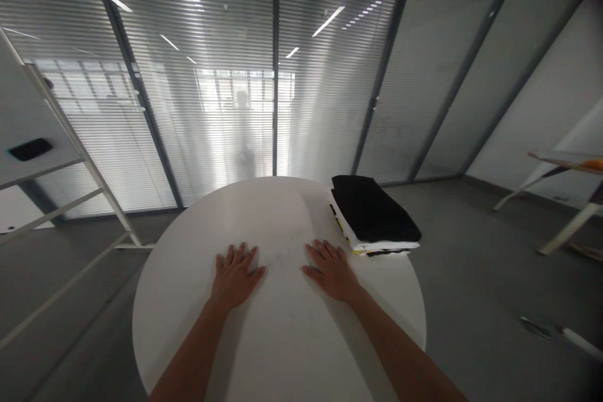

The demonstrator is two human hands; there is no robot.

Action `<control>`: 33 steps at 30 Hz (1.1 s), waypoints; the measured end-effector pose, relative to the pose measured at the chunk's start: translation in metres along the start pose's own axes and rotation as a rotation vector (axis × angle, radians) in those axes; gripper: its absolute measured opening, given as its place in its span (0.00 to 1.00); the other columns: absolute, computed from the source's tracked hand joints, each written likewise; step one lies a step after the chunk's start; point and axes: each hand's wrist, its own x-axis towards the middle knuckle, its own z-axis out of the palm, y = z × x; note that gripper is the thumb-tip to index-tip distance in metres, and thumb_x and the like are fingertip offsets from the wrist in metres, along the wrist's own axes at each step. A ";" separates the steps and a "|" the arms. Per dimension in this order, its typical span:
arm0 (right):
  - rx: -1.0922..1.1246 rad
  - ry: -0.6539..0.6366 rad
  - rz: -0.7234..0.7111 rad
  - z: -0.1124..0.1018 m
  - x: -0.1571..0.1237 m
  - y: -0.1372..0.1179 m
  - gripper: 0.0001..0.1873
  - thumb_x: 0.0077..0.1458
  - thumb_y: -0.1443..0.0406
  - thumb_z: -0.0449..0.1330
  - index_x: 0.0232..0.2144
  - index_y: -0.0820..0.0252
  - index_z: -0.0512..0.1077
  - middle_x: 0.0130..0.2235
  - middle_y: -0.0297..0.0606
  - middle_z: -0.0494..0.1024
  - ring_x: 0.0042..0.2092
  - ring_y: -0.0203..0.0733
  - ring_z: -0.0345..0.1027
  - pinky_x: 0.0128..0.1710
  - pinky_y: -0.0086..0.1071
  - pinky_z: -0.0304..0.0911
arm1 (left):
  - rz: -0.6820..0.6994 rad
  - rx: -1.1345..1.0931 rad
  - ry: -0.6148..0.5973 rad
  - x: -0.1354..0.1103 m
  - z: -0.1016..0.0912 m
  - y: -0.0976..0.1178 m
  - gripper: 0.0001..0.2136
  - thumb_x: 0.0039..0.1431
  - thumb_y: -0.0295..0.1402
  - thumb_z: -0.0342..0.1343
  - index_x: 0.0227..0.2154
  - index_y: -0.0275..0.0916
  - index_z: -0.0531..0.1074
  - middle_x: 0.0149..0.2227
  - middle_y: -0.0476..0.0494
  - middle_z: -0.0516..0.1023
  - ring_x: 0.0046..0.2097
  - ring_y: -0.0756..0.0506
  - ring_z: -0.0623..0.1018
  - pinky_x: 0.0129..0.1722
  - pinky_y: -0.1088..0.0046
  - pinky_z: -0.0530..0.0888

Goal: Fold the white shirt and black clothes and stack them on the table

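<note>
My left hand (234, 276) lies flat, palm down, on the round white table (264, 213), fingers stretched out and holding nothing. My right hand (330, 269) rests the same way a little to the right, fingers spread, empty. Just beyond the right hand's fingertips, at the table's right edge, sits a stack of folded cloth (372, 215): a black piece on top, white and yellow-trimmed layers beneath. Neither hand touches the stack.
A white whiteboard stand (56, 157) with a black eraser (30, 149) stands at the left. Glass walls with blinds (264, 75) run behind the table. Another table's legs (560, 201) show at the far right, over grey floor.
</note>
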 end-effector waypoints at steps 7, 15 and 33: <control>-0.007 -0.001 0.003 -0.001 -0.001 -0.001 0.32 0.63 0.47 0.46 0.65 0.50 0.57 0.67 0.41 0.56 0.67 0.55 0.46 0.63 0.53 0.42 | 0.010 -0.009 0.012 0.000 0.001 -0.001 0.31 0.63 0.56 0.39 0.65 0.51 0.56 0.69 0.41 0.50 0.69 0.28 0.47 0.62 0.38 0.44; -0.029 0.015 -0.023 -0.002 -0.003 0.000 0.32 0.64 0.48 0.45 0.65 0.53 0.58 0.67 0.43 0.56 0.67 0.56 0.47 0.62 0.54 0.44 | 0.014 0.005 0.027 0.001 0.004 -0.002 0.31 0.63 0.56 0.39 0.65 0.50 0.56 0.69 0.40 0.51 0.68 0.28 0.48 0.62 0.38 0.46; 0.092 0.012 -0.013 -0.003 -0.002 0.004 0.30 0.61 0.50 0.50 0.62 0.53 0.63 0.66 0.42 0.59 0.67 0.56 0.47 0.63 0.55 0.43 | 0.009 0.014 -0.008 -0.001 -0.001 0.000 0.31 0.63 0.56 0.38 0.66 0.50 0.56 0.69 0.40 0.51 0.69 0.28 0.48 0.62 0.39 0.46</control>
